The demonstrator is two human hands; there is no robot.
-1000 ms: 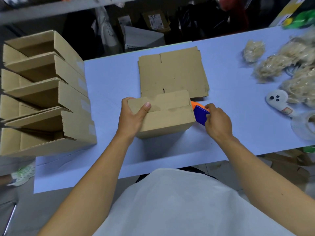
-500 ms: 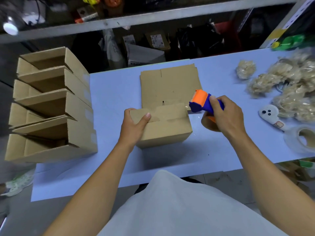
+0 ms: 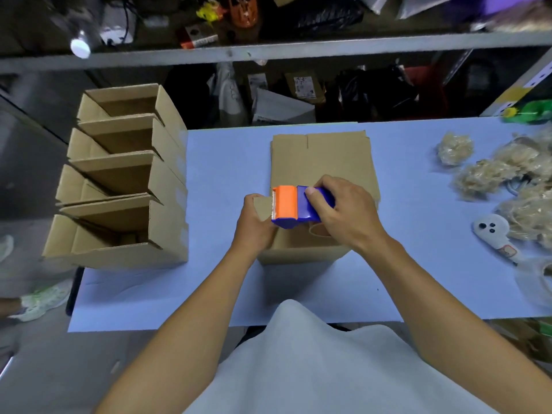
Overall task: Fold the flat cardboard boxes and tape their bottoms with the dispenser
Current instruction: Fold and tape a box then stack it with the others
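A: From the head camera, where is the box being worked on?

B: The folded box (image 3: 301, 246) stands on the blue tabletop (image 3: 221, 174), just in front of the person. The left hand (image 3: 257, 225) grips its left end, fingers curled around the cardboard edge.

A: And the right hand?

B: The right hand (image 3: 343, 213) is clamped on the blue and orange tape dispenser (image 3: 295, 206), holding it over the top of the box with the orange end pointing toward the left hand.

A: What else lies on the tabletop?

B: A flat stack of cardboard (image 3: 322, 156) lies just behind the box. Finished boxes (image 3: 119, 180) are stacked at the left edge. On the right lie wads of crumpled tape (image 3: 501, 177), a white tool (image 3: 493, 230) and a clear tape roll (image 3: 537, 279).
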